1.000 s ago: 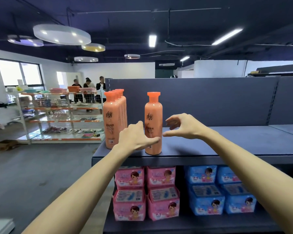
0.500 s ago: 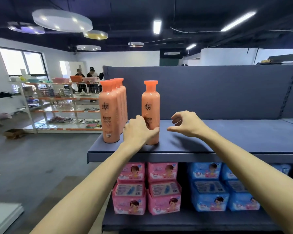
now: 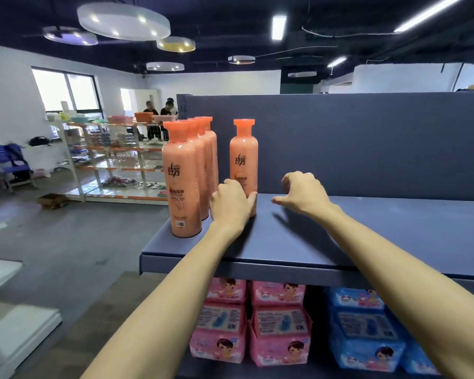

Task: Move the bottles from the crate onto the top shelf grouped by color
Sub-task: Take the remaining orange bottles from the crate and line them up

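While left hand [image 3: 230, 206] grips low, orange bottle [image 3: 243, 157] upright within its fingers [image 3: 231, 184]

My left hand [image 3: 231, 205] grips the lone orange plastic bottle [image 3: 243, 157] upright on the dark blue top shelf [image 3: 367, 236], near its left edge; my right hand [image 3: 304, 194] hovers beside, fingers loosely curled.

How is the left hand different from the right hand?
The left hand grips the lone orange bottle near its base; the right hand holds nothing. The left hand is wrapped round the bottle; the right hand is loosely curled, thumb sticking out. Both reach over the top shelf.
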A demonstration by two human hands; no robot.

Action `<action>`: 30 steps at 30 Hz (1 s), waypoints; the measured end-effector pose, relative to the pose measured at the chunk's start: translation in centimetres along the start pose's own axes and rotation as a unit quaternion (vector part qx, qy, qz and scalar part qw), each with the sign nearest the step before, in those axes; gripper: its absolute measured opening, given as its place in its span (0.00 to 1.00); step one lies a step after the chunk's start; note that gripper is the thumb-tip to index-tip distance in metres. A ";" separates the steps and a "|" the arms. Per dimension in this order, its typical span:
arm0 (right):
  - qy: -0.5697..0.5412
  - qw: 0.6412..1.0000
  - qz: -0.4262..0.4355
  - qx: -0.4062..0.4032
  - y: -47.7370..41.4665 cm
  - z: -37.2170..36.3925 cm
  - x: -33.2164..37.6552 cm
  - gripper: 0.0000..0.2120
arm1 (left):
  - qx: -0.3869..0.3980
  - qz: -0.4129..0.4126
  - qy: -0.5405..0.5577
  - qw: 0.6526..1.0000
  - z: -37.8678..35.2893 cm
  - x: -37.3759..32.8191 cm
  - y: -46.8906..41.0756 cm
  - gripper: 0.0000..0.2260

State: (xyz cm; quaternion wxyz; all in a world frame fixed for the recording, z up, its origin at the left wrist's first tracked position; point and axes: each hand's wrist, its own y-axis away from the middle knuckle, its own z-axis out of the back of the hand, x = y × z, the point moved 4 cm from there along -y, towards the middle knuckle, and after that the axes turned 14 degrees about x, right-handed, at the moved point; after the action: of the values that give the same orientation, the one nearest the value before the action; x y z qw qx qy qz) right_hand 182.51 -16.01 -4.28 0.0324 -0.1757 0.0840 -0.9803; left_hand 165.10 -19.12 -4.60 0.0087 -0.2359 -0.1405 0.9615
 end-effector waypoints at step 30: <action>-0.089 0.993 0.070 -0.039 -1.4 -2.5 -1.0 0.19 | 0.028 0.057 -0.057 0.996 -1.9 1.2 -10.0 0.17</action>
State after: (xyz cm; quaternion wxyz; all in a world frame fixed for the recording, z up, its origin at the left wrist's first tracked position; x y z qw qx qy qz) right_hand 182.56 -14.16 -6.71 0.1018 -0.2573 0.1312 -0.9520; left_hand 164.38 -8.90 -4.05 -0.0475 -0.1878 -0.1006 0.9759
